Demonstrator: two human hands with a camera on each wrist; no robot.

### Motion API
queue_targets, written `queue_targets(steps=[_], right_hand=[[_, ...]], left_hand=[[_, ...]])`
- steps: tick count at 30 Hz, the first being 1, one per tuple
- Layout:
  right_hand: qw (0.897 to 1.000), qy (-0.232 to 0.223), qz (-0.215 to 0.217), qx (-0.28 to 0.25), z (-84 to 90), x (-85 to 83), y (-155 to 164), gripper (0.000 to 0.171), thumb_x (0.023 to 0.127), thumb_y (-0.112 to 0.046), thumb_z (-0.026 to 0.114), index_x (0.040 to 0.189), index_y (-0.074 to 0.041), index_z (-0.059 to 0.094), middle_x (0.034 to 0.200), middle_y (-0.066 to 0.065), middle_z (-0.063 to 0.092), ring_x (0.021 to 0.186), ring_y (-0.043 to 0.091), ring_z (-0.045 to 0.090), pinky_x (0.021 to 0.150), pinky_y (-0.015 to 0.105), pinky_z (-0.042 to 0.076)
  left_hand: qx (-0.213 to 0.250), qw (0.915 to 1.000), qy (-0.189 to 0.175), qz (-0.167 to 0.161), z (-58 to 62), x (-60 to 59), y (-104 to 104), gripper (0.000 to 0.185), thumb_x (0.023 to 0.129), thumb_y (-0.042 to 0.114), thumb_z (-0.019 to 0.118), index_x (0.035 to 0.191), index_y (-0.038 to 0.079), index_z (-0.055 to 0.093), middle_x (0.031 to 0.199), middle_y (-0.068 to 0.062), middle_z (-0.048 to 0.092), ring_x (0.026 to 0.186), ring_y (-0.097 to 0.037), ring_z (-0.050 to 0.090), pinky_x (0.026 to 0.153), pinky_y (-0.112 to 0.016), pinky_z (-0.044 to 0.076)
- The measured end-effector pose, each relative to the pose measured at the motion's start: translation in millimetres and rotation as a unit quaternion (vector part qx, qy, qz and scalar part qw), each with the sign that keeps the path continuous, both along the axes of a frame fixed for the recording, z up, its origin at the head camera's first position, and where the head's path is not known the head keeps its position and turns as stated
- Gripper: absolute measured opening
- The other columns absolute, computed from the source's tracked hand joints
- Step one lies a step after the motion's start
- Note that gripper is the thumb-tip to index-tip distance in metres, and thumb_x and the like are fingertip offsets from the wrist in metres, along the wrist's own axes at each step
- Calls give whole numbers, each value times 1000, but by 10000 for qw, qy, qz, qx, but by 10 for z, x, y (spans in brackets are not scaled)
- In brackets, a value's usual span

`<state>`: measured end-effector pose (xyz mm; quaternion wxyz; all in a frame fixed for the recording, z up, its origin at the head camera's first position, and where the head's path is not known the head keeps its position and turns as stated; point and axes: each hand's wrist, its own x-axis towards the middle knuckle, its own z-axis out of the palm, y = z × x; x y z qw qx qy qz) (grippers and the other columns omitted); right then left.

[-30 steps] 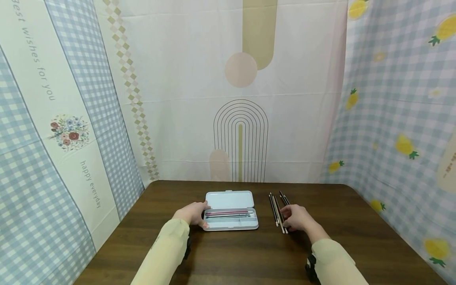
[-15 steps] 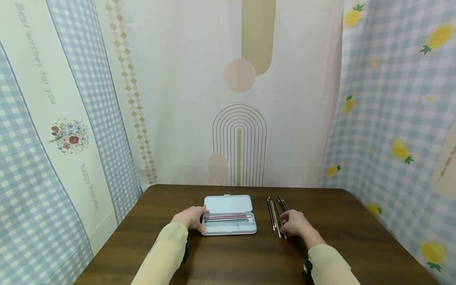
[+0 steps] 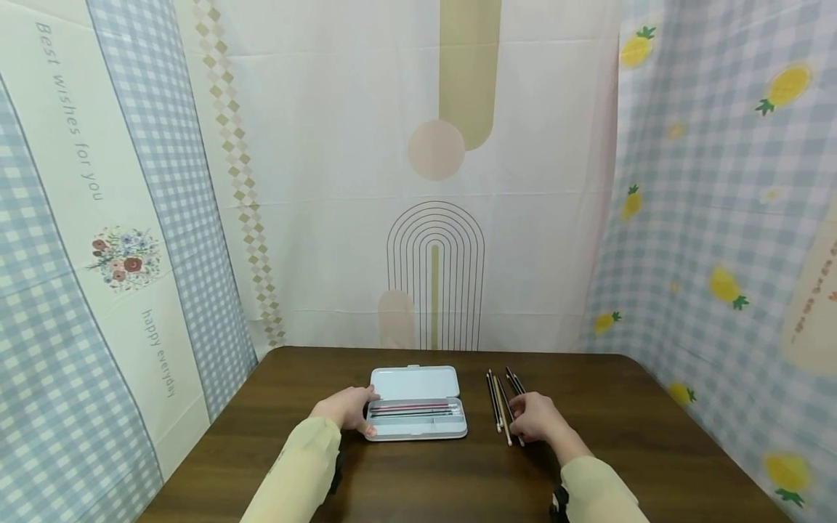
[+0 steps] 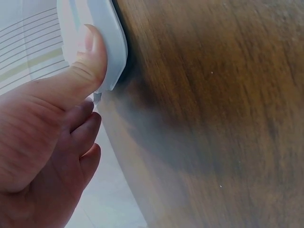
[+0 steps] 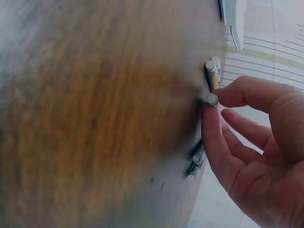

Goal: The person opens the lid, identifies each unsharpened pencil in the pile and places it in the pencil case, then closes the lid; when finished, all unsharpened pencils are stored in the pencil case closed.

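Note:
A white pencil case (image 3: 418, 438) lies open on the table, its lid (image 3: 415, 383) folded back. Several pencils (image 3: 412, 409) rest inside its rear compartment. My left hand (image 3: 345, 408) grips the case's left end; in the left wrist view the thumb (image 4: 90, 57) presses along its edge. To the right of the case, several dark and tan pencils (image 3: 500, 410) lie in a loose row. There my right hand (image 3: 538, 418) pinches one pencil (image 5: 212, 99) near its white end between thumb and forefinger. Other pencils (image 5: 198, 156) lie on both sides of those fingers.
The brown wooden table (image 3: 418, 487) has rounded far corners. A white patterned cloth (image 3: 327, 218) hangs right behind it, with checked cloths at the left and right sides.
The head view has tilted up a little, so everything sits lower. Beneath my right hand the pencil ends have spread slightly apart. My left hand stays on the case.

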<state>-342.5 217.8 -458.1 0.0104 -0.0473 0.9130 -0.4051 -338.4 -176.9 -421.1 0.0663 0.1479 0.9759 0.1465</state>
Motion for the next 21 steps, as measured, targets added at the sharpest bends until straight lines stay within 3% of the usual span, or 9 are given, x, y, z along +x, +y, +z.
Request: queue_targets(steps=[10,21], right_hand=[[9993,249,-100,-276,17,-37,-13,53,80,9,70,133,8,66,105,14,69,82,23,64,58,36,59],[9986,468,-89,-219,-4,-51,-40,57,75,12,69,132,5,67,96,10,68,71,21,61,54,35,54]], left_hand=[[-14,10000,61,-55,-29,-45,-42,74,78,21,96,144,5,67,159,-20,53,143,-40,53,118,-55,41],[3,10000,11,-98,-38,-46,-39,75,78,21,96,145,4,66,160,-21,50,144,-41,52,119,-55,40]])
